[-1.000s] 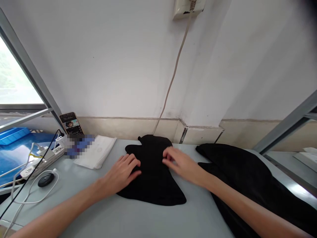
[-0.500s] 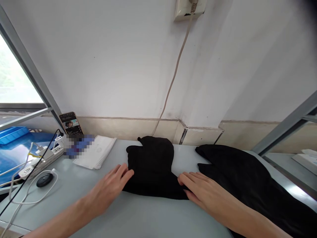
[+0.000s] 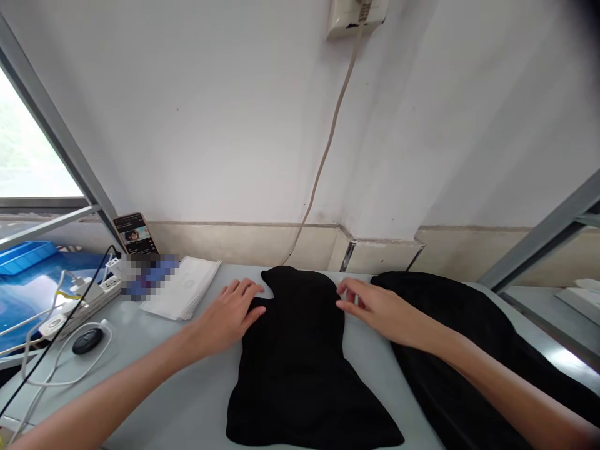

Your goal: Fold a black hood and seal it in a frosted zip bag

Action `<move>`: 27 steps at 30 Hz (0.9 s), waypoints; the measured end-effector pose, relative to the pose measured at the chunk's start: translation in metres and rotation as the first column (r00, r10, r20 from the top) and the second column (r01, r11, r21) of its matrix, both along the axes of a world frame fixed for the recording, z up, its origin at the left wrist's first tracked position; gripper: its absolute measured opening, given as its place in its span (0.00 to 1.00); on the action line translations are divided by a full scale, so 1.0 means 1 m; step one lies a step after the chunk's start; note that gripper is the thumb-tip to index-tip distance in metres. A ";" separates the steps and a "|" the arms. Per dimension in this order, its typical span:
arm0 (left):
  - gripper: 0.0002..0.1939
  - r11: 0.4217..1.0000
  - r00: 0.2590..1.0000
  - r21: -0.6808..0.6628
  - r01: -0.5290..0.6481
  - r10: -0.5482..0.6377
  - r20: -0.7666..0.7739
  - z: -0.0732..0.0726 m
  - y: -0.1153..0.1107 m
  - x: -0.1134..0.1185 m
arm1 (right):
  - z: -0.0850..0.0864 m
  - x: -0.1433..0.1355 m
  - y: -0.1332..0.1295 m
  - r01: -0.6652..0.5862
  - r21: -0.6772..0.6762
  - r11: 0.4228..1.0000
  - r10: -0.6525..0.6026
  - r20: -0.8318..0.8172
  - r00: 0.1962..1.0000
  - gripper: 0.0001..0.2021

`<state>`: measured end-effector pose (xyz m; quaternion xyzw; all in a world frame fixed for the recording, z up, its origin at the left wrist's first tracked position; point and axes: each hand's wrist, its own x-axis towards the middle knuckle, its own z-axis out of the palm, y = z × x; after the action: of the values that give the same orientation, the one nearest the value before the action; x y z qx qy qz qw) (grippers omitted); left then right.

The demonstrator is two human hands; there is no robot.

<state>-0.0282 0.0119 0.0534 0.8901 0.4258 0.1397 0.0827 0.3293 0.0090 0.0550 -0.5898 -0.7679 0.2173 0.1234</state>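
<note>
A black fabric piece (image 3: 300, 362), shaped like a hood or balaclava with a narrow top and a wide flared bottom, lies spread flat in front of me. My left hand (image 3: 232, 315) is at its upper left edge, thumb and fingers apart around a notch in the cloth. At the upper right edge is my right hand (image 3: 370, 306), its thumb and fingertips spaced apart by the fabric; whether they touch it is hard to tell. A second black fabric heap (image 3: 435, 306) lies to the right, partly covered by my right forearm.
Left on the grey table (image 3: 187, 400) are a stack of white bags (image 3: 187, 287), a propped phone (image 3: 135, 236), a power strip (image 3: 96, 297) and a black oval device (image 3: 88, 341) inside a white cable loop. A beige cord (image 3: 330, 134) hangs down the wall behind.
The near part of the black piece, folded up before, now lies unfolded toward me. Both hands have moved from its lower sides up to its upper edges.
</note>
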 end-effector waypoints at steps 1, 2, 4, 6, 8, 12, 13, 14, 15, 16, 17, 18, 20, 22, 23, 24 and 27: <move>0.20 0.998 0.998 0.036 -0.060 0.061 -0.029 -0.008 0.011 0.004 | -0.008 -0.001 0.015 0.057 0.023 0.998 -0.056 -0.007 0.998 0.17; 0.22 0.994 0.993 0.042 -0.100 0.102 -0.062 -0.016 0.021 0.008 | -0.016 -0.002 0.030 0.087 0.030 0.996 -0.087 -0.007 0.996 0.18; 0.26 0.988 0.983 0.050 -0.144 0.148 -0.109 -0.029 0.039 0.016 | -0.030 -0.006 0.056 0.112 0.030 0.993 -0.112 -0.007 0.994 0.19; 0.28 0.986 0.983 0.021 -0.166 0.167 -0.081 -0.038 0.053 0.024 | -0.039 -0.012 0.077 0.123 0.004 0.992 -0.123 -0.008 0.992 0.19; 0.30 0.979 0.981 -0.074 -0.191 0.192 0.009 -0.044 0.067 0.031 | -0.044 -0.017 0.092 0.108 -0.037 0.993 -0.109 -0.018 0.994 0.16; 0.30 0.961 0.968 -0.150 -0.230 0.243 0.070 -0.054 0.100 0.039 | -0.046 -0.023 0.112 0.053 -0.110 0.992 -0.058 -0.042 0.997 0.16; 0.28 0.957 0.964 -0.166 -0.239 0.255 0.079 -0.056 0.108 0.040 | -0.046 -0.023 0.115 0.043 -0.125 0.991 -0.049 -0.044 0.998 0.17; 0.25 0.953 0.961 -0.181 -0.243 0.262 0.089 -0.058 0.116 0.040 | -0.046 -0.023 0.118 0.035 -0.140 0.990 -0.041 -0.044 0.998 0.19; 0.21 0.951 0.960 -0.194 -0.242 0.264 0.099 -0.059 0.122 0.040 | -0.046 -0.022 0.121 0.028 -0.155 0.988 -0.035 -0.044 0.998 0.20; 0.18 0.950 0.959 -0.205 -0.235 0.261 0.109 -0.060 0.128 0.039 | -0.045 -0.021 0.123 0.021 -0.168 0.985 -0.029 -0.043 0.999 0.20; 0.14 0.950 0.960 -0.217 -0.225 0.255 0.119 -0.060 0.133 0.039 | -0.044 -0.020 0.125 0.017 -0.180 0.984 -0.025 -0.042 0.999 0.19; 0.12 0.949 0.959 -0.228 -0.217 0.250 0.130 -0.060 0.138 0.038 | -0.043 -0.019 0.127 0.013 -0.189 0.982 -0.021 -0.041 0.999 0.19; 0.10 0.946 0.956 -0.248 -0.208 0.250 0.152 -0.059 0.145 0.036 | -0.040 -0.018 0.131 0.011 -0.197 0.980 -0.019 -0.039 0.999 0.19; 0.10 0.941 0.948 -0.261 -0.215 0.266 0.177 -0.056 0.152 0.036 | -0.038 -0.020 0.133 0.020 -0.179 0.984 -0.027 -0.039 0.999 0.19; 0.10 0.938 0.942 -0.265 -0.222 0.277 0.191 -0.055 0.156 0.037 | -0.037 -0.021 0.134 0.030 -0.158 0.987 -0.036 -0.039 0.999 0.19; 0.10 0.935 0.936 -0.271 -0.229 0.288 0.203 -0.053 0.159 0.037 | -0.036 -0.023 0.135 0.042 -0.130 0.991 -0.048 -0.040 0.998 0.19; 0.13 0.925 0.922 -0.296 -0.237 0.310 0.231 -0.048 0.168 0.038 | -0.035 -0.027 0.136 0.080 -0.037 0.996 -0.082 -0.043 0.996 0.19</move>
<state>0.0098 0.1800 0.0055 0.7746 0.5460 0.2139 0.2371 0.3021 0.1451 0.0204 -0.6175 -0.7364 0.2388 0.1389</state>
